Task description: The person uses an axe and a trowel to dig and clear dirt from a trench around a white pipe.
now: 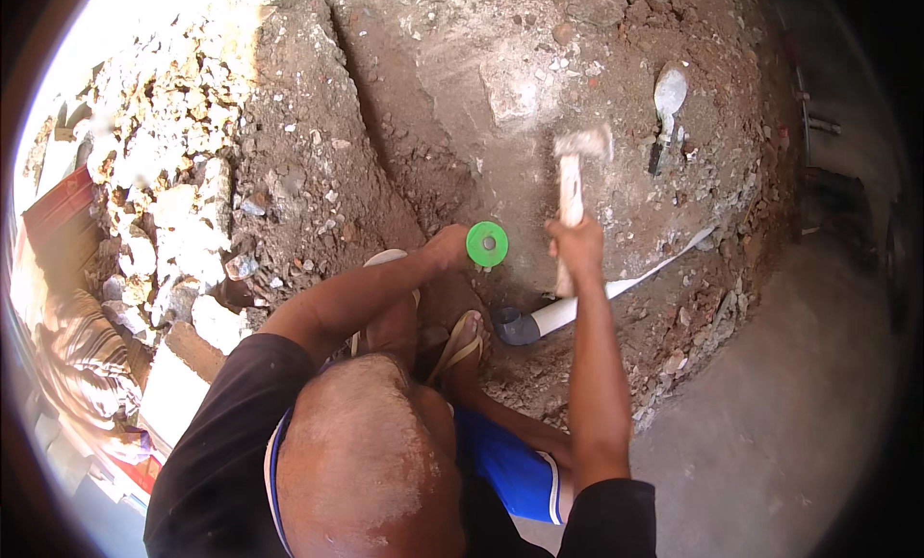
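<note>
My left hand (448,247) is closed round a chisel (487,243), seen nearly end-on. Its round green hand guard and grey striking end face up, while the shaft and tip are hidden beneath. To the right, my right hand (579,247) grips the wooden handle of a hammer (571,187). The hammer's head is smeared by motion and sits farther off than the chisel, apart from it. Below both hands, a white pipe (616,287) lies in the dirt, with a dark grey fitting (517,326) on its near end.
A dirt-crusted trowel (667,101) with a dark handle lies on the soil at the far right. A narrow trench (371,105) runs through the dug earth. Broken rubble (173,221) is heaped at left. My sandalled feet (462,341) are beside the pipe fitting. Smooth grey floor (760,404) borders the dirt.
</note>
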A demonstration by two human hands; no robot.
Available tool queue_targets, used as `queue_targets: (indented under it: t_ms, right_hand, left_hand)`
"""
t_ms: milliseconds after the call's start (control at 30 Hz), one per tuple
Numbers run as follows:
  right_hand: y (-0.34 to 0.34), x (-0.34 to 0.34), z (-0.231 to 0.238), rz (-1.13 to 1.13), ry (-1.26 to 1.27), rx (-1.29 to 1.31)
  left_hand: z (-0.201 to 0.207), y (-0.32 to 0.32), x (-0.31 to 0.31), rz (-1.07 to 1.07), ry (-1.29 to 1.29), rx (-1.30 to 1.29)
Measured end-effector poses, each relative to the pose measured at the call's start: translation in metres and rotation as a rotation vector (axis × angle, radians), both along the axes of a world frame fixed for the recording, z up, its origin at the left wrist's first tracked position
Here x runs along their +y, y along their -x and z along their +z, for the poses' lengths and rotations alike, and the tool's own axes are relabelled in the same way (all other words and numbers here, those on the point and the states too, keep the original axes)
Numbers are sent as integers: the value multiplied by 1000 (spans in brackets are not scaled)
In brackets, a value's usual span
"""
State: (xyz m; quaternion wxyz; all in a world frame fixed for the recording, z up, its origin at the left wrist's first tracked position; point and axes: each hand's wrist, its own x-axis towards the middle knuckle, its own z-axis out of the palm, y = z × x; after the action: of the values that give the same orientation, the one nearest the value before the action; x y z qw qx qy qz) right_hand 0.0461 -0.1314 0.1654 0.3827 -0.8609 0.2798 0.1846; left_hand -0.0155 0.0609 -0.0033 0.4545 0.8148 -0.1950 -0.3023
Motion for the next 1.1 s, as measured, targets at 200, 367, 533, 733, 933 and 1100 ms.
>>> queue_targets:
  t_ms: [200, 367, 533, 733, 933, 1100]
  right_hand:
    - [-147, -19, 17, 424, 847, -771]
    - [-37, 72, -25, 782, 279, 39]
    - [32, 107, -55, 690, 428, 37]
    - [91, 77, -60, 447, 425, -258]
    - [181, 13, -75, 140, 316, -281]
    - [178, -5, -86, 195, 233, 14]
  left_hand:
    - [24, 20, 24, 223, 288, 118]
    - [63, 40, 32, 459, 419, 178]
    - [53, 15, 26, 197, 161, 221]
    - [49, 19, -6, -21, 163, 161]
    - [39, 52, -56, -513, 74, -118]
    - [3, 87, -63, -450, 66, -142]
